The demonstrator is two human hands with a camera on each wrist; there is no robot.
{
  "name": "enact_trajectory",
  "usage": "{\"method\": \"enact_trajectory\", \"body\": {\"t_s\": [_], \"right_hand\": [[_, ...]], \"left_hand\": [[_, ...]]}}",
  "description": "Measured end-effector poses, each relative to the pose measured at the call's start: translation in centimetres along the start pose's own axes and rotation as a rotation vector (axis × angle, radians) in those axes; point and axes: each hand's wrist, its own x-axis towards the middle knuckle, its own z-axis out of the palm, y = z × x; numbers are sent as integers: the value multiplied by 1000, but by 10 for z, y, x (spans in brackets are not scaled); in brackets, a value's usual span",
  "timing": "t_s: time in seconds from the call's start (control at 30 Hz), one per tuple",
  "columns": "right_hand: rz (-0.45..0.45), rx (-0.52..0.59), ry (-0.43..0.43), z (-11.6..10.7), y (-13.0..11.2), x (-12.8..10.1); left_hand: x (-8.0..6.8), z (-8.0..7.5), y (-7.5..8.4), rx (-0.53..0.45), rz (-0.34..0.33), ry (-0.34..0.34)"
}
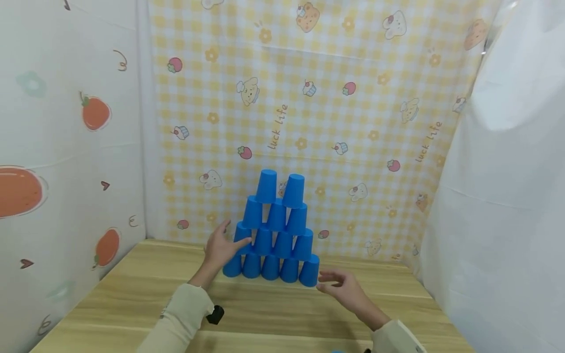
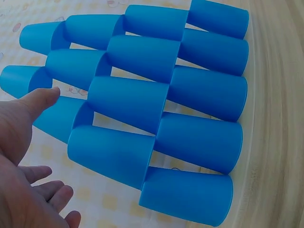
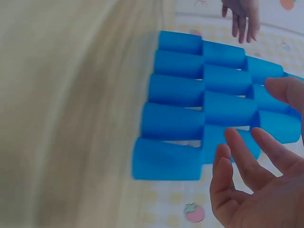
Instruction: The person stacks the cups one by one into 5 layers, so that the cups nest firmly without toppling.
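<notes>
A pyramid of upside-down blue cups (image 1: pixel 263 240) stands on the wooden table, in rows that narrow upward. Two cups side by side form its top row, the left one (image 1: pixel 267 187) slightly apart from the right one (image 1: pixel 293 191). My left hand (image 1: pixel 219 251) is at the pyramid's left side, thumb and fingers spread, holding nothing. Low at the right end, my right hand (image 1: pixel 345 290) has its fingertips close to the outermost bottom cup (image 1: pixel 309 271). The right wrist view shows that hand's fingers (image 3: pixel 247 164) loosely bent with nothing between them.
The wooden table (image 1: pixel 265 304) reaches back to a yellow checked cloth (image 1: pixel 282 98) hanging close behind the cups. White cloths hang at the left (image 1: pixel 70 147) and right (image 1: pixel 499 196). A small blue edge (image 1: pixel 337 351) shows at the bottom of the head view.
</notes>
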Motion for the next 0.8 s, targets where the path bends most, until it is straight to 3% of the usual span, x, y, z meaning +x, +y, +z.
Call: {"method": "enact_trajectory", "body": {"t_s": [0.3, 0.47, 0.7, 0.8], "right_hand": [[46, 97, -183, -20, 27, -34], [41, 195, -331, -23, 38, -52], [-43, 279, -579, -33, 51, -66], [-9, 322, -674, -35, 51, -70]], "left_hand": [[-1, 3, -9, 11, -2, -11], [0, 5, -14, 12, -3, -18], [2, 5, -21, 12, -27, -42], [3, 5, -24, 18, -43, -55]]}}
